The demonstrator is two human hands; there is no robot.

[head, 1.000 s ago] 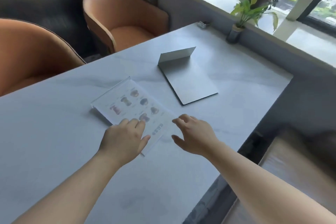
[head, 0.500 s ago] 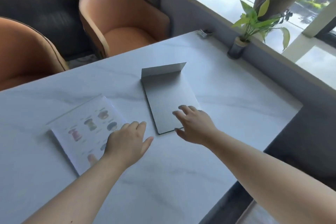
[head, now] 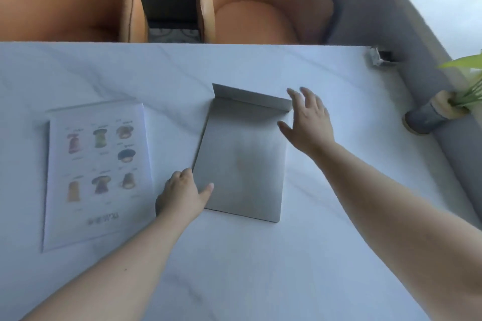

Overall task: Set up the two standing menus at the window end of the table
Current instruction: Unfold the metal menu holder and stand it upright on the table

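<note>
Two menu stands lie flat on the pale marble table (head: 260, 268). The grey one (head: 242, 159) is face down in the middle, its bent foot raised at the far end. On the left lies the clear one (head: 96, 172), face up with a printed sheet of drink pictures. My left hand (head: 182, 195) rests at the grey stand's near left edge, thumb on its surface and fingers curled at the rim. My right hand (head: 307, 122) is spread at the far right corner, fingertips by the raised foot. Whether either hand grips the stand is unclear.
Two orange armchairs (head: 255, 2) stand beyond the far table edge. A potted green plant (head: 430, 117) sits on the grey window ledge (head: 391, 21) at the right. A small metal object (head: 378, 56) lies at the table's far right corner.
The view swung to look straight down. My left hand left the clear menu and went to the grey stand's left edge; my right hand slid up to its far right corner.
</note>
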